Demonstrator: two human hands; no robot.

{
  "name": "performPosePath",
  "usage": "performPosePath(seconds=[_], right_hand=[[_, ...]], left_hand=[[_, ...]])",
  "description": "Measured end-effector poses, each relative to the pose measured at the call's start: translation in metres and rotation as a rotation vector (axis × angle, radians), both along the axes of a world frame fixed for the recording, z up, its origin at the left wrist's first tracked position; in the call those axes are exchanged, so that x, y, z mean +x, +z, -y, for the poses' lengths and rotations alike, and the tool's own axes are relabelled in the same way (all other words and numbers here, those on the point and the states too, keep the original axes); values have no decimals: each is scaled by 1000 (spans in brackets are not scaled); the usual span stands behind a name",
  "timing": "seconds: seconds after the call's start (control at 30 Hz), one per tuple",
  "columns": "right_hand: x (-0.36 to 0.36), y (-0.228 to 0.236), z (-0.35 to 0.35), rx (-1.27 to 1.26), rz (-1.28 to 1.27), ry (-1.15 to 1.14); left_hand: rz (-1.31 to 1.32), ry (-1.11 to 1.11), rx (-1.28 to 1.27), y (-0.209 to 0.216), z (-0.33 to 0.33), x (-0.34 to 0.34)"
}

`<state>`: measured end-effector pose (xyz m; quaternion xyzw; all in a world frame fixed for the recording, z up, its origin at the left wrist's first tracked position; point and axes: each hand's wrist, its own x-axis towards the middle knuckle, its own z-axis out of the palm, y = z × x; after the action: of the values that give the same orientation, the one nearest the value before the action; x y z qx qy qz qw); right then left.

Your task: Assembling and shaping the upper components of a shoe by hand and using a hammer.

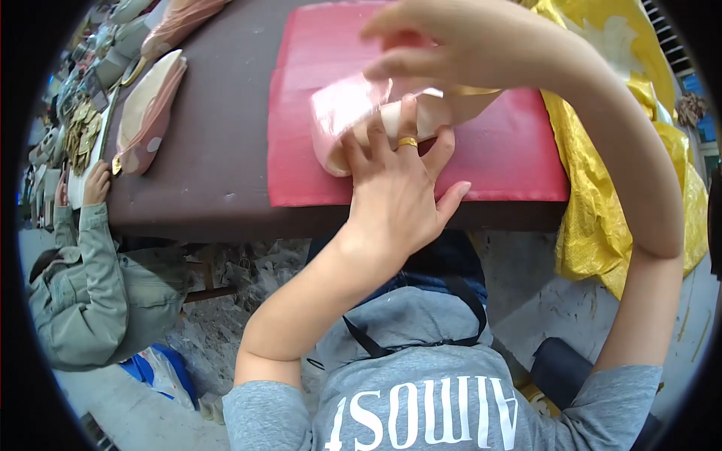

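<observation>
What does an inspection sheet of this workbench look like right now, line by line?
Surface: dark table with a red mat.
Job's things: pink satin shoe on the mat.
Clutter: another pink shoe at left; yellow plastic sheet at right.
Grippers: left hand presses the shoe; right hand grips its far side.
Cables: nothing seen.
Surroundings: a co-worker's green sleeve at left; littered floor under the table.

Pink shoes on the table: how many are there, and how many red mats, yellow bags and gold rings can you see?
Pink satin shoes: 3, one under both hands, one at the left edge, one at the top
Red mat: 1
Yellow plastic bag: 1
Gold ring: 1, on the left hand
Total: 6
</observation>
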<state>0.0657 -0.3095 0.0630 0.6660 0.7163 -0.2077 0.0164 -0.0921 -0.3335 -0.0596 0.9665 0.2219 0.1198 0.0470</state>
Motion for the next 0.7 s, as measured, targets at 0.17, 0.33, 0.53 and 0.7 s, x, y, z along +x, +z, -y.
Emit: performPosePath(seconds=[0.17,0.33,0.53,0.7], right_hand=[[-19,4,28,609,14,281],[-3,-20,81,494,5,287],[-27,-29,75,218,-51,-10],[-33,-49,51,79,258,-114]], left_hand=[[-32,89,-409,21,-18,-30],[306,-634,-667,61,5,-101],[18,-257,-37,79,-58,-28],[-584,-306,-8,97,-66,23]])
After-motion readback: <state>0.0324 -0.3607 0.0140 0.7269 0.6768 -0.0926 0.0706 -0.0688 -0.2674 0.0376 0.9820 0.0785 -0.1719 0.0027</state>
